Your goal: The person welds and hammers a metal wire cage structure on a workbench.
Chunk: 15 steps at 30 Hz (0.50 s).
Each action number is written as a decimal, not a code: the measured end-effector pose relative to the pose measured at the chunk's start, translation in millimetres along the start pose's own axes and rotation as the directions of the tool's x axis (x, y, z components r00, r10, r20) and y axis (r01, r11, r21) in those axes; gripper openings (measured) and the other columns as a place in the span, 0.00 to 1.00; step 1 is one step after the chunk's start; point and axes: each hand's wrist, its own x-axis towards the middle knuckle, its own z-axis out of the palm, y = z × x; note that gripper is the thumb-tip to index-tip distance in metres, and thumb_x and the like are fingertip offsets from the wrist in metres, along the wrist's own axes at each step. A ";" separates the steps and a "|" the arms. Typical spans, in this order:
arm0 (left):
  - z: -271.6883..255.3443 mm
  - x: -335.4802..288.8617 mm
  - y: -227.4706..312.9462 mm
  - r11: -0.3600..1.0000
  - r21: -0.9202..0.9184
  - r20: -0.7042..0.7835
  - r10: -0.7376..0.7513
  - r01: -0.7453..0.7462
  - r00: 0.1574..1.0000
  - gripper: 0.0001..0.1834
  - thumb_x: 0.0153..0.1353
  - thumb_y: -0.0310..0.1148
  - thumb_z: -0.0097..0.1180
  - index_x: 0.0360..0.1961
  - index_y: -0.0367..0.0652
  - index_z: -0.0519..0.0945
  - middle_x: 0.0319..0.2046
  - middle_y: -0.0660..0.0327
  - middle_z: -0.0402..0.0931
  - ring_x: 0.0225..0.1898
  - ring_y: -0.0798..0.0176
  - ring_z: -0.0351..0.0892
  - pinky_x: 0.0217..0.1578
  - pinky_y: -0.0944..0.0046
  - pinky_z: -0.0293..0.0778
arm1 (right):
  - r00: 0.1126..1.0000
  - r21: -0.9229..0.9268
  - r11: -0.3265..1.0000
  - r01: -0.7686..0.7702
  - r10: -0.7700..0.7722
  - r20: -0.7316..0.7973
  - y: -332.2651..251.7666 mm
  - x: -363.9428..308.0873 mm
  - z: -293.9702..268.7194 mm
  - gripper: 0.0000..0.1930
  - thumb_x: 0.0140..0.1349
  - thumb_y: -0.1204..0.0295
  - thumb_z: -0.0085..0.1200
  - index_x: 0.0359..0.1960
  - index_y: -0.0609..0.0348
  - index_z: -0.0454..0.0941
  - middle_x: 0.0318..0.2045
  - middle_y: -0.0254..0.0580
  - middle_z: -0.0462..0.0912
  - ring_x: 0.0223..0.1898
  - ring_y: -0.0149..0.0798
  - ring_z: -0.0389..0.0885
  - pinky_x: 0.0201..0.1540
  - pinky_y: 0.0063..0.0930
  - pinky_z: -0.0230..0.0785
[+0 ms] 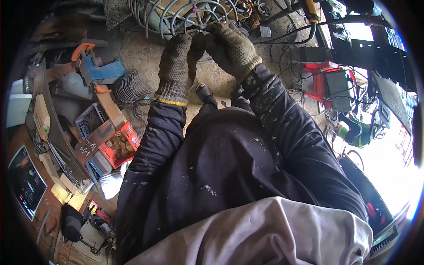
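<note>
Both my hands wear dirty knitted work gloves and meet at the near rim of a rounded frame of bent metal rods (pixel 170 18). My left hand (pixel 176 62), its cuff edged in yellow, is closed at the rim with its fingertips largely hidden. Close beside it, my right hand (pixel 234 46) has its fingers curled and pressed against the same rim. Any small part between the two gloves cannot be made out. The frame's curved rods fan out beyond the hands, with a small red spot near the middle.
Left of me are a blue and orange clamp-like tool (pixel 99 70), a coil of wire (pixel 131 86) and a red basket of round metal pieces (pixel 120 145). A red machine with a grey box (pixel 339 90) stands at right, cables around it. A pipe with an orange handle (pixel 311 13) lies at upper right.
</note>
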 end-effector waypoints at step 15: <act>1.3 -5.4 5.8 0.999 0.021 0.038 -0.040 0.039 0.998 0.19 0.71 0.36 0.53 0.58 0.39 0.75 0.53 0.51 0.79 0.57 0.51 0.79 0.59 0.52 0.75 | 0.988 -0.226 0.965 0.134 -0.111 0.108 -13.6 7.7 -14.1 0.08 0.66 0.74 0.57 0.45 0.61 0.78 0.41 0.44 0.81 0.42 0.38 0.81 0.46 0.30 0.75</act>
